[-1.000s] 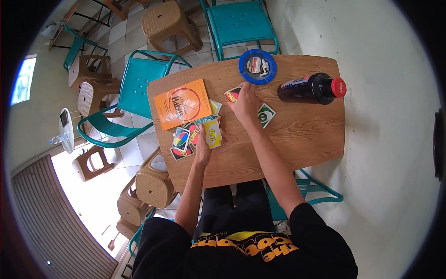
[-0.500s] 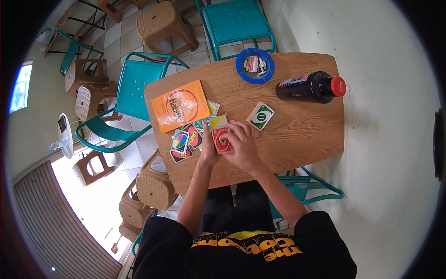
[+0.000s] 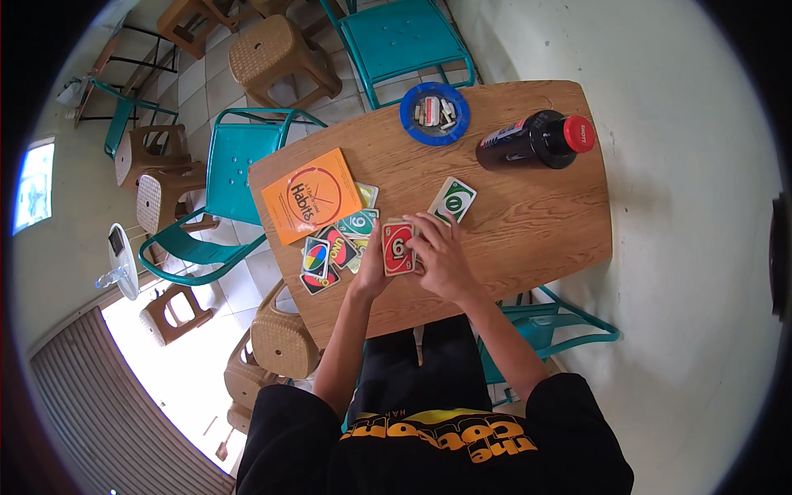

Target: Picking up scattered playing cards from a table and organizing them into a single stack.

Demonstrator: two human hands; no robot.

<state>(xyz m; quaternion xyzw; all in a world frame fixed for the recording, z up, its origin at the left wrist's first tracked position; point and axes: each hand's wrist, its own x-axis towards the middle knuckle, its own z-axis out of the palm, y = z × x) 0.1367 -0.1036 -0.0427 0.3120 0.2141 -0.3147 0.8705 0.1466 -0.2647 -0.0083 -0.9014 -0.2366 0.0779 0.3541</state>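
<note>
Both my hands are over the near part of the wooden table (image 3: 528,223). A deck of playing cards (image 3: 398,252) lies between them, a red card face up on top. My left hand (image 3: 371,266) is closed along the deck's left side. My right hand (image 3: 444,257) grips its right side, with fingers over the top edge. Left of my left hand, several loose playing cards (image 3: 337,249) lie overlapping, red, green, yellow and multicoloured. A single green-and-white card (image 3: 453,202) rests face up just beyond my right hand.
An orange book (image 3: 289,216) covers part of the loose cards. At the far edge sits a blue ashtray (image 3: 461,111) with cigarette butts. A dark bottle (image 3: 528,142) with a red cap lies to its right. Teal chairs (image 3: 243,161) and brown stools (image 3: 276,49) surround the table; a wall (image 3: 676,247) runs along the right.
The red card on top of the deck now shows a different face, and the deck is held squarer. A yellow card by my left fingertips no longer shows there. The view has shifted slightly.
</note>
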